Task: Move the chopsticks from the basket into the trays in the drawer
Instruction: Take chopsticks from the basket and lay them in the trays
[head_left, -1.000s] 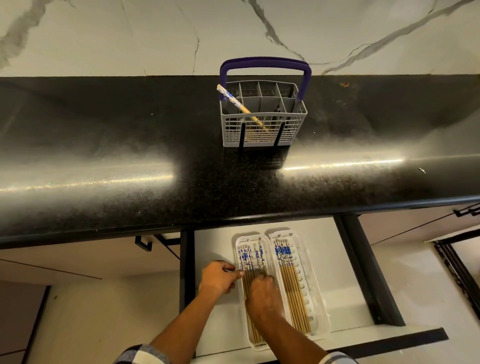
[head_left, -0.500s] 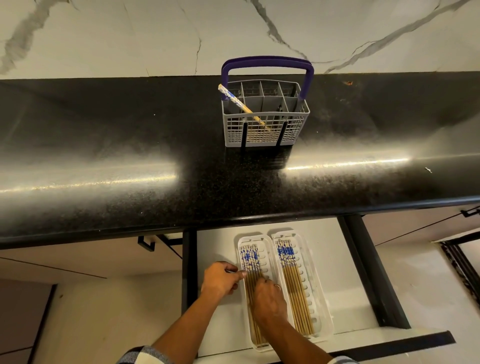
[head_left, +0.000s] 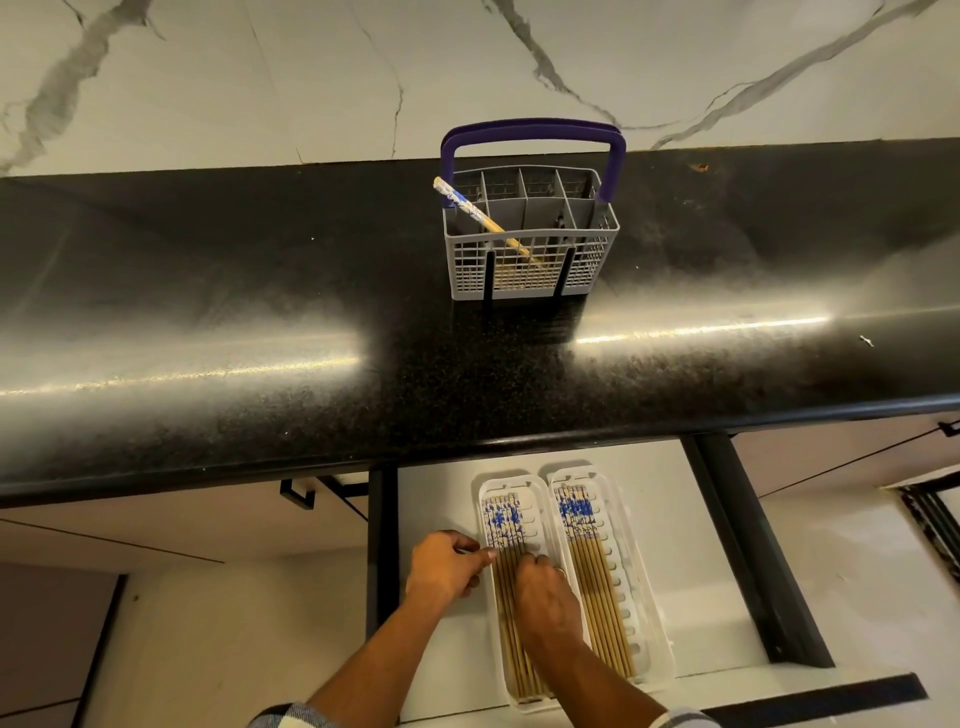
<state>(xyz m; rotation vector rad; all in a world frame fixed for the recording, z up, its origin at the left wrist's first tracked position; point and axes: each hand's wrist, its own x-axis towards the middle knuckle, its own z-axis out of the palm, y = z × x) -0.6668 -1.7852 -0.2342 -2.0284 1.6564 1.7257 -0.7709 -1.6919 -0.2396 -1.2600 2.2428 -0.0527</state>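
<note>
Both hands are working the left tray (head_left: 540, 540) in the drawer (head_left: 691, 561): left hand (head_left: 445, 567) pinching chopsticks (head_left: 506, 613), right hand (head_left: 545, 597) curling over them; one chopstick (head_left: 480, 218) leaning in the basket (head_left: 530, 234) on the table (head_left: 260, 312)

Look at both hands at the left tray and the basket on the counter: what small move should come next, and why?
Probably lift the right hand off the chopsticks in the left tray and reach up to the basket. One chopstick leans in it, not yet moved. The left hand rests at the tray's edge, and the bundle there looks aligned already.
</note>
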